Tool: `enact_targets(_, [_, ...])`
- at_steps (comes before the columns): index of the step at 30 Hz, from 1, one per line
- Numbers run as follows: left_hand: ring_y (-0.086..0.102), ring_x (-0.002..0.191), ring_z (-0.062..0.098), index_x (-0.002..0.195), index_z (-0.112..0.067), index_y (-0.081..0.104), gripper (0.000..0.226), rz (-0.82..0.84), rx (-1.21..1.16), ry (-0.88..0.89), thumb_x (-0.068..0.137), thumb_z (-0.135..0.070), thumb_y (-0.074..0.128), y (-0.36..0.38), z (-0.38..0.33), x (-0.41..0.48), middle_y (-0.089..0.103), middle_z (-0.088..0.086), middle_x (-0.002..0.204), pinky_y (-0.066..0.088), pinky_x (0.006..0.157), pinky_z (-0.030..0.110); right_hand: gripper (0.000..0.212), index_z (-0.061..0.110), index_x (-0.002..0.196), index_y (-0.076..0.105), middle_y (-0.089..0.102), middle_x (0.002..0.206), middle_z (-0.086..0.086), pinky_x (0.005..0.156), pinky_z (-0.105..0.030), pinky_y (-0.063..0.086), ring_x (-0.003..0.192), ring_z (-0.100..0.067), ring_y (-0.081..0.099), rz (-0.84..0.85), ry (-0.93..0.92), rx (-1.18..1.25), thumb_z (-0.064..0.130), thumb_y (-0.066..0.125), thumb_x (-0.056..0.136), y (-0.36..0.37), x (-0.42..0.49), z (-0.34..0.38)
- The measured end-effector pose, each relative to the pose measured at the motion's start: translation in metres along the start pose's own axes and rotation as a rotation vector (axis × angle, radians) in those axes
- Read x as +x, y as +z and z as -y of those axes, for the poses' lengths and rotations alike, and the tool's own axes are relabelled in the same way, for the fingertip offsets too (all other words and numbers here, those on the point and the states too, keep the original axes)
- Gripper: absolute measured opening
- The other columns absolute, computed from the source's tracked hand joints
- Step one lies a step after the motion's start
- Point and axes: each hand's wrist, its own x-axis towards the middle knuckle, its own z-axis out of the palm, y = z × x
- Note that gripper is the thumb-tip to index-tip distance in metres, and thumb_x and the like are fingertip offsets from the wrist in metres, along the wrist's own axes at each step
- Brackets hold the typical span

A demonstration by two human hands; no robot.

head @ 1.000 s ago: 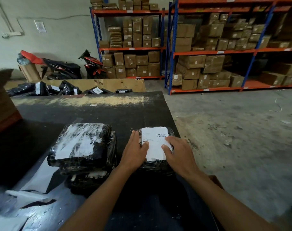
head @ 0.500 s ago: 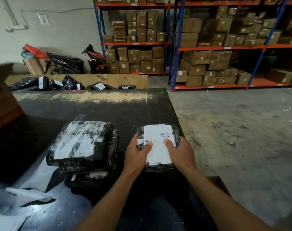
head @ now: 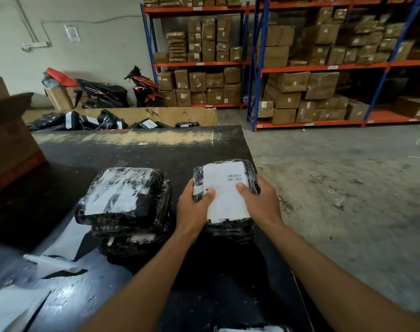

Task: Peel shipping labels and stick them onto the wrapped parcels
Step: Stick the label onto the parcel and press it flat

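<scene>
Our left hand and right hand grip the wrapped parcel from either side near the right edge of the black table, thumbs pressing its white label; we judge the label may crease or lift on the lumpy wrap, or the parcel slip floorward

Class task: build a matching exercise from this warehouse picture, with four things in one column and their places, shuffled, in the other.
1 labelled parcel
2 parcel stack
3 scooter
4 brown cartons

A on the racks
B gripped by left hand and right hand
C by the back wall
D on the black table, left of the hands

Pairs: 1-B, 2-D, 3-C, 4-A
</scene>
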Motion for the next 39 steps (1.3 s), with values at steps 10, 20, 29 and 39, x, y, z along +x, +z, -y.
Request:
enact_targets(10, [0.071,0.092,0.021,0.116,-0.017,0.067,0.024,-0.043,0.035,-0.08,0.095,-0.013,0.056,-0.003,-0.03,-0.033,0.074,0.0,0.103,0.059,0.082,0.04,0.004,0.03,0.087,0.069,0.073,0.085,0.012,0.08,-0.041,0.06,0.079,-0.013,0.071,-0.012,0.088,0.139,0.032,0.068,0.085,-0.017,-0.025,0.002])
enact_targets(20, [0.071,0.089,0.019,0.104,-0.018,0.069,0.014,0.055,0.018,-0.174,0.096,-0.017,0.058,-0.031,-0.03,-0.147,0.075,-0.002,0.095,0.058,0.087,0.045,0.013,0.018,0.089,0.073,0.074,0.086,0.0,0.074,-0.033,0.056,0.081,-0.019,0.07,-0.029,0.182,0.092,0.03,0.068,0.089,-0.054,-0.151,0.006])
enact_targets(29, [0.071,0.09,0.025,0.089,-0.027,0.067,0.01,0.119,0.021,-0.242,0.095,-0.023,0.059,-0.051,-0.028,-0.246,0.074,0.0,0.097,0.057,0.087,0.05,0.08,0.013,0.123,0.066,0.071,0.116,-0.004,0.095,-0.045,0.054,0.104,-0.026,0.067,-0.053,0.285,0.117,0.063,0.07,0.06,-0.083,-0.261,0.007])
enact_targets(39, [0.071,0.088,0.023,0.096,-0.028,0.065,0.011,0.11,0.037,-0.245,0.097,-0.021,0.056,-0.055,-0.029,-0.281,0.074,0.001,0.098,0.059,0.083,0.048,0.017,0.02,0.098,0.072,0.075,0.096,-0.001,0.088,-0.044,0.058,0.087,-0.023,0.072,-0.037,0.273,0.097,0.033,0.069,0.089,-0.095,-0.295,0.005])
